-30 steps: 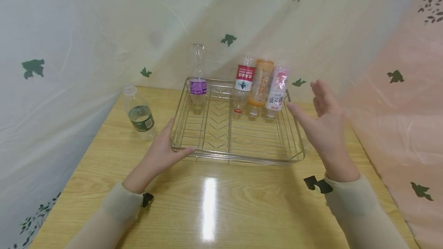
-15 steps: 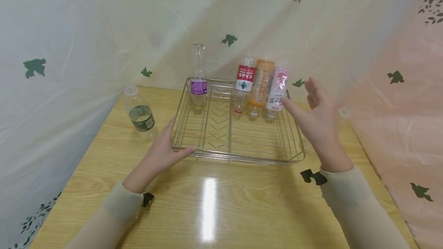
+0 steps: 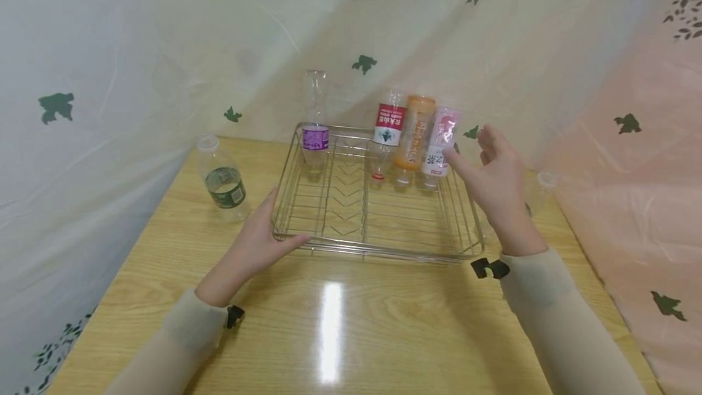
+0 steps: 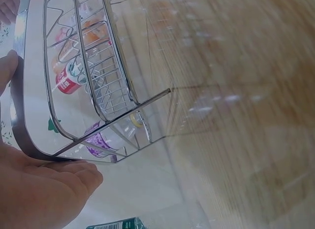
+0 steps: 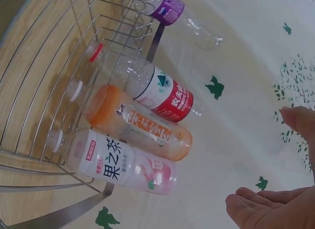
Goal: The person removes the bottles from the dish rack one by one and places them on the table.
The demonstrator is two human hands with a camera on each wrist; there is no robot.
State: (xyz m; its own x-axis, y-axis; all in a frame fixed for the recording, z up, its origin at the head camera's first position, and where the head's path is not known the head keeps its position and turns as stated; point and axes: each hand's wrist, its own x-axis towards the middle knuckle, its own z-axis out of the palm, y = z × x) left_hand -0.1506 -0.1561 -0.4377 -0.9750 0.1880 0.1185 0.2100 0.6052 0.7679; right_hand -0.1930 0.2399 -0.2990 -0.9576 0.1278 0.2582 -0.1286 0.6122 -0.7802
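Observation:
A metal wire rack (image 3: 378,254) stands on the wooden table. My left hand (image 3: 258,239) rests against its front left corner, thumb along the front rail and straight fingers along the left side. My right hand (image 3: 496,188) hovers by the right side, holding nothing, thumb apart from the fingers. Upside down in the rack lean a red-labelled bottle (image 5: 155,88), an orange-labelled bottle (image 5: 140,123) and a pink-and-white tea bottle (image 5: 115,162), side by side at the back right. A purple-labelled bottle (image 3: 315,137) leans inverted at the back left.
Left of the rack, a clear bottle with a green label (image 3: 225,188) stands upright on the table (image 3: 263,334). Another clear bottle (image 3: 543,191) is partly hidden behind my right hand. A leaf-patterned white sheet (image 3: 181,47) hangs behind the table.
My right hand has shifted left, closer to the pink-and-white bottle, uncovering the clear bottle behind it. My left hand and the rack have stayed in place.

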